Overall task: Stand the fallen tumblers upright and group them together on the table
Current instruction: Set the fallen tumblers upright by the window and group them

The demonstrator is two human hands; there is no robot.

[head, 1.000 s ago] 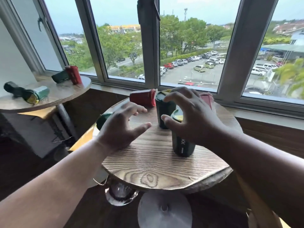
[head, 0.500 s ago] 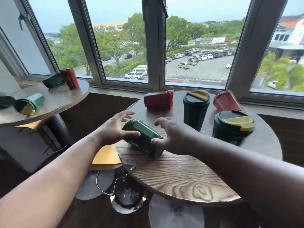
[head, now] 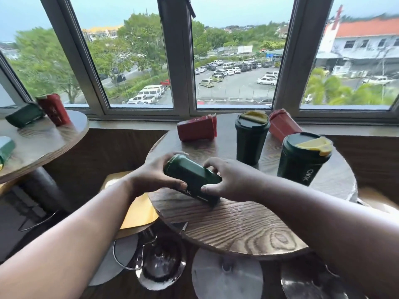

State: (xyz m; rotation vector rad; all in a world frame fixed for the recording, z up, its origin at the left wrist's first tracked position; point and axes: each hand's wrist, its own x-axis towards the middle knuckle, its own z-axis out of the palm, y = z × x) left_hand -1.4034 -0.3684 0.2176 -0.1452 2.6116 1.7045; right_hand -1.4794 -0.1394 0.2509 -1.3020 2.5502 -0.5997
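Green tumbler (head: 192,180) sits at the worktop's (head: 237,225) near-left edge, now tilted: lid end raised toward the left, base end touching the wood. 0.5 s ago it lay flat w/ hands only closing in. Left hand (head: 151,176) grip now wraps the lid end; right hand (head: 228,180) grip pinches the base end, thumb under, fingers over. Meaning: up-righting has begun, not complete. Two dark tumblers (head: 251,137) (head: 302,158) already stand at the right side. Red tumblers (head: 197,128) (head: 282,124) still lie fallen along the far edge.
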